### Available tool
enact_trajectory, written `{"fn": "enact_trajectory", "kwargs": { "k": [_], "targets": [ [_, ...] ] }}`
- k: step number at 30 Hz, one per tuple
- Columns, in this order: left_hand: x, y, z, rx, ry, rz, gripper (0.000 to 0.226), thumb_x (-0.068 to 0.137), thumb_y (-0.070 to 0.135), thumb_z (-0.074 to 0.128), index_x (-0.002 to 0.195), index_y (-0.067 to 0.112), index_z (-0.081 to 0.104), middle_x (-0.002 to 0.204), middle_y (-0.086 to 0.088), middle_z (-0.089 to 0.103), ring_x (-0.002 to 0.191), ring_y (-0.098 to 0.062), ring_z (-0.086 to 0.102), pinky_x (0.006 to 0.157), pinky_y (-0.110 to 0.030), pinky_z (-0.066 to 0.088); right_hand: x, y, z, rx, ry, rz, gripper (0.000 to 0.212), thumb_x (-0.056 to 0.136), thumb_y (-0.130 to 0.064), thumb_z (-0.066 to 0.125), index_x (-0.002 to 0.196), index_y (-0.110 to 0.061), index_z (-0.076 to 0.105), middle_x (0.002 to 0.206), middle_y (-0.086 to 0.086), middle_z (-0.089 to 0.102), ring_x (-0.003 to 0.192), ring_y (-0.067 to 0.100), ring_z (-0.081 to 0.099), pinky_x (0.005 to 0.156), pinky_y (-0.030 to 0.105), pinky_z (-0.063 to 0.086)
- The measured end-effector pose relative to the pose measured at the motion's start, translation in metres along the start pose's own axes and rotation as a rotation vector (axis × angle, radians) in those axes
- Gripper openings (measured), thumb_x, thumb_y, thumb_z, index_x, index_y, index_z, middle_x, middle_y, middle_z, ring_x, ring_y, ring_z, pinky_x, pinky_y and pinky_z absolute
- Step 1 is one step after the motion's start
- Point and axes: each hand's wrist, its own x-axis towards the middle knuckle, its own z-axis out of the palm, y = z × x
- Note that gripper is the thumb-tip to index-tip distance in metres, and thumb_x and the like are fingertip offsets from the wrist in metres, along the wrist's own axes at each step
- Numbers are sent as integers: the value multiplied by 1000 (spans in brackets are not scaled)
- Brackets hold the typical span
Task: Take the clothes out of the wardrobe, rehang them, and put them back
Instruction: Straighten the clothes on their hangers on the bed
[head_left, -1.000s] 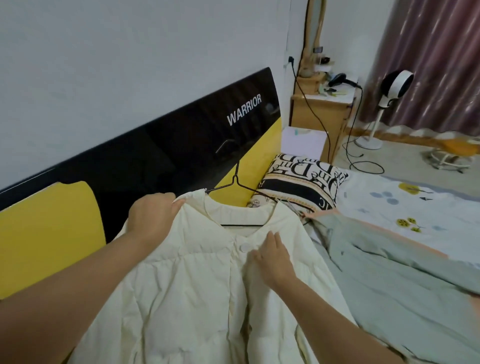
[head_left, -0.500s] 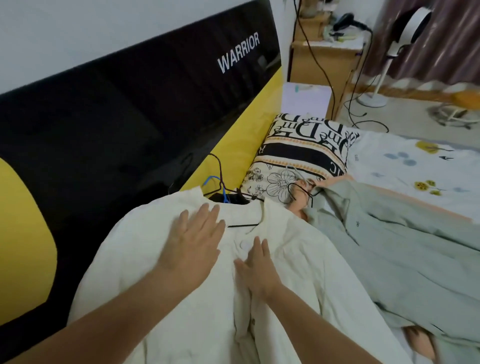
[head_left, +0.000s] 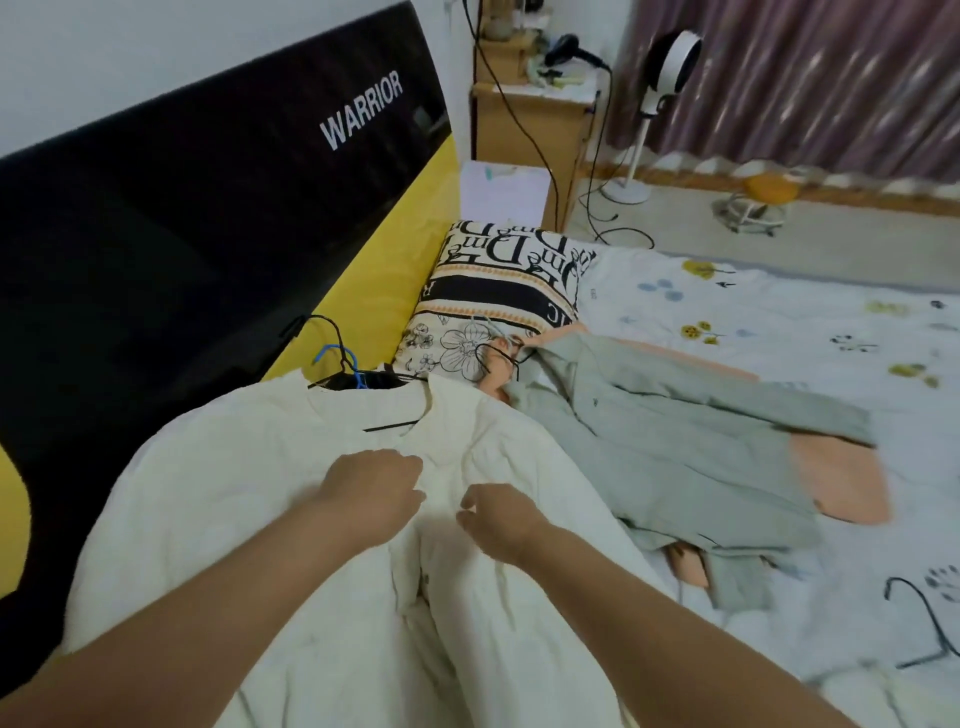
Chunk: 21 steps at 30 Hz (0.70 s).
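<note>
Lying flat on bed (head_left: 779, 312) now, no longer lifted: jacket (head_left: 249, 493) on hanger (head_left: 389, 423). Left hand (head_left: 371, 493), right hand (head_left: 501, 522) curled at placket, apparently gripping fabric; unbuttoning likely next.

- A cream jacket (head_left: 218, 499) lies flat on the bed, its collar toward the patterned pillow (head_left: 498, 306).
- The left hand (head_left: 371, 493) and right hand (head_left: 501, 522) rest curled on the jacket's front, close together; grip unclear.
- A black hanger (head_left: 332, 358) pokes from the jacket's collar.
- A grey-green shirt (head_left: 675, 441) lies just right of the jacket.
</note>
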Motion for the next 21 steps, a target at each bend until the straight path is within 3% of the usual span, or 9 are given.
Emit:
{"fn": "enact_trajectory", "kwargs": {
  "k": [11,15,21],
  "targets": [
    [-47,113,-16,-2,-131,255,39,99,38,33,128,16,46,130,-3,50,117,-21,48,85,-27,38,-134,78,-30,-216,204,64,34,100,-25,36,124,-6,52,125,16,55,115,32,51,88,35,41],
    [-55,162,-12,-26,-123,318,35,97,37,35,121,17,50,127,-2,53,114,-20,50,84,-28,38,-181,122,-27,-191,217,152,33,99,-24,38,123,-6,54,125,16,56,116,33,50,91,37,43],
    [-60,259,1,-4,-171,420,38,97,36,35,128,17,48,130,-2,50,117,-19,48,83,-27,37,-236,208,-25,-78,226,306,32,98,-20,39,123,-6,53,126,15,54,115,32,50,94,38,44]
  ]
}}
